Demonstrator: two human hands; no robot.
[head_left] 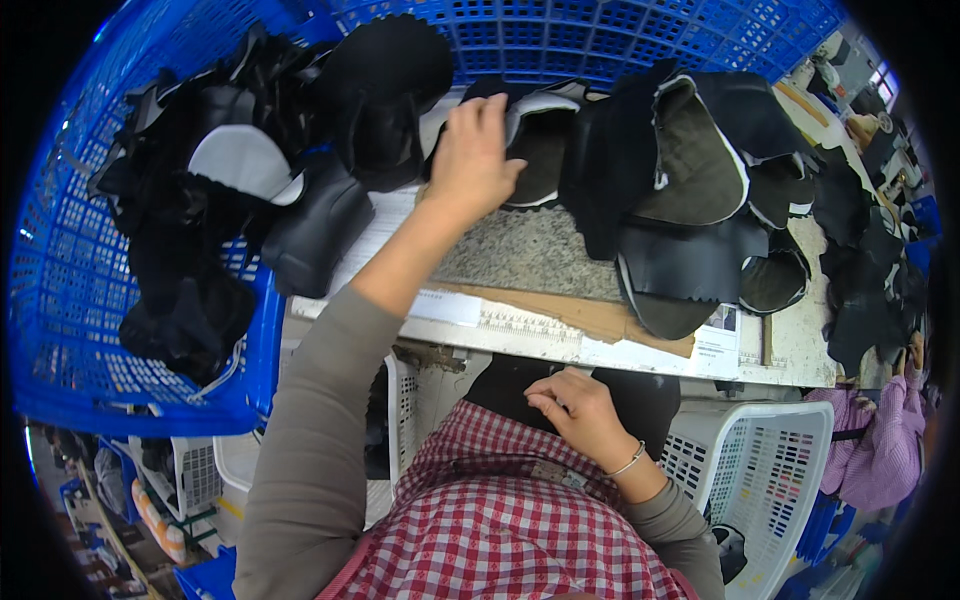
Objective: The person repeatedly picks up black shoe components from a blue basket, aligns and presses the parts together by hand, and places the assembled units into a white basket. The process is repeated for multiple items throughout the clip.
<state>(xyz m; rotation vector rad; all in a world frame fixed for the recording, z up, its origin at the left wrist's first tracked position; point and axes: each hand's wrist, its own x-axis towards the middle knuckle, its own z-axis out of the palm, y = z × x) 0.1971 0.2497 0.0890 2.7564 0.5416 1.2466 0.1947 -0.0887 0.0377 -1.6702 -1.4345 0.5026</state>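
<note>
My left hand (475, 158) reaches over the back of the work bench, fingers stretched and thumb apart. Its fingertips lie over a black piece beside a curved black shoe upper (545, 150) with a pale edge; whether they press on it I cannot tell. My right hand (585, 415) hovers above my lap, loosely curled, with nothing visible in it. Right of my left hand, a larger shoe upper (700, 165) shows its dark grey lining and white rim. Several more black uppers overlap it.
A large blue basket (70, 330) at left holds a heap of black pieces. Another blue basket (640, 45) stands behind the bench. A stone slab (520, 250) and a wooden strip (560, 305) lie near the bench edge. A white basket (775, 480) stands below right.
</note>
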